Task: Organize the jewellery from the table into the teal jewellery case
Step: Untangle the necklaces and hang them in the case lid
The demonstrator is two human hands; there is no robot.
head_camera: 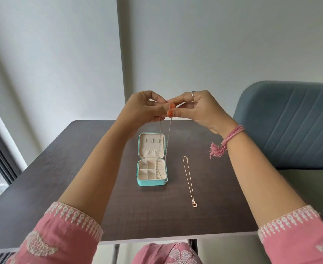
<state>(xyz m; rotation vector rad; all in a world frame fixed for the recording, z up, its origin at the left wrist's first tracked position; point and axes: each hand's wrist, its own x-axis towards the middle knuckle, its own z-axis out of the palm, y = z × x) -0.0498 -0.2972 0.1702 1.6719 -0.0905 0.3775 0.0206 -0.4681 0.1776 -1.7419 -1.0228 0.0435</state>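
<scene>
Our left hand (140, 109) and right hand (196, 109) pinch a silver chain (169, 134) high above the open teal case (151, 182), mid-surface (80, 168) with bare room all around. Its compartments look empty; a gold necklace (188, 180) lies just right.

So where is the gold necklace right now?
The gold necklace lies stretched out flat on the table, just right of the open teal case, untouched.

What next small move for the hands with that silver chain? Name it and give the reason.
Probably lower the silver chain toward the open teal case. Left hand and right hand pinch its ends together above the table, and its two strands hang in front of the lid. The gold necklace lies beside the case, untouched.
</scene>
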